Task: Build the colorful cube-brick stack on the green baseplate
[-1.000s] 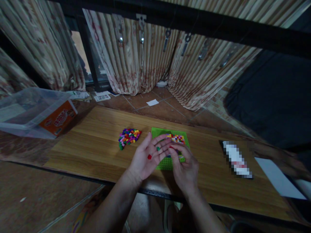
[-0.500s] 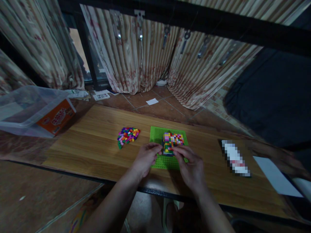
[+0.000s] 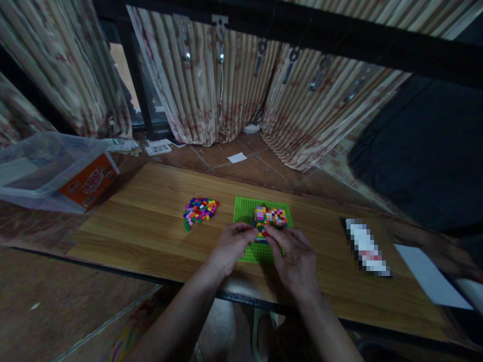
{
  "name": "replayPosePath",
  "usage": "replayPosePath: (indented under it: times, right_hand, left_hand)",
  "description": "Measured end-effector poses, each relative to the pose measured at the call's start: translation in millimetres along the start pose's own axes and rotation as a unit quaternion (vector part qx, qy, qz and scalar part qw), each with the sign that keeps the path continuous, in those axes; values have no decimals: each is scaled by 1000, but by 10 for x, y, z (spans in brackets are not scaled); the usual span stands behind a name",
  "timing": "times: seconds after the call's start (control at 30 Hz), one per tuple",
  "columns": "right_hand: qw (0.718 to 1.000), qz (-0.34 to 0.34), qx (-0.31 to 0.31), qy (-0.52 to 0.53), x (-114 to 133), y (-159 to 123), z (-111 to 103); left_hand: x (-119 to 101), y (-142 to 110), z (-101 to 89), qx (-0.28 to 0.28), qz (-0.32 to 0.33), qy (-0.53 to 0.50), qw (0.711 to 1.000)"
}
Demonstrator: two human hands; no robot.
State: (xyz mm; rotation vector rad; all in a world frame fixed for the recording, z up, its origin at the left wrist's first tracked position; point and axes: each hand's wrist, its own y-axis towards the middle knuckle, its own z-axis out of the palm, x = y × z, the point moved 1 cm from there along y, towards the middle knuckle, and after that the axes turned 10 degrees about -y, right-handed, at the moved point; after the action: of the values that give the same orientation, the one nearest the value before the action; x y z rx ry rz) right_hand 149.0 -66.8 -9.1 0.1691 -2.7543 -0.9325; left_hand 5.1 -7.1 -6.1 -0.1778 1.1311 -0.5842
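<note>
A small structure of multicoloured toy bricks stands on a green studded baseplate on the table. My left hand has its thumb and forefinger closed at the structure's near left corner. Opposite it, my right hand is closed, its fingertips pressed down on the near edge of the structure. A small red brick shows at those right fingertips, partly hidden by them. Left of the baseplate lies a loose pile of mixed-colour bricks.
The wooden table has a dark front edge. A clear plastic bin with an orange label is at the far left. On the right lie a blurred-out packet and a white sheet. Striped curtains hang behind.
My right fingers have come down onto the structure's near edge, and my left fingertips have shifted slightly right to its corner. The brick pile looks the same.
</note>
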Motion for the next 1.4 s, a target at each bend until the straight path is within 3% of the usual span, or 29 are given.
replayPosePath:
  times: [0.27, 0.5, 0.93, 1.1, 1.4]
  right_hand:
    - [999, -31, -10, -38, 6, 4, -48]
    - [999, -50, -10, 5, -8, -1, -9]
    - [998, 29, -21, 45, -14, 16, -8]
    - [998, 9, -49, 47, -51, -24, 36]
    - [996, 8, -37, 75, -28, -21, 64]
  left_hand:
    - [1, -27, 31, -9, 9, -2, 1000]
    - [16, -12, 46, -19, 33, 2, 999]
    - [10, -20, 44, -20, 47, 15, 999]
    - [15, -14, 40, -12, 49, 9, 999]
    - [25, -8, 34, -22, 50, 24, 998]
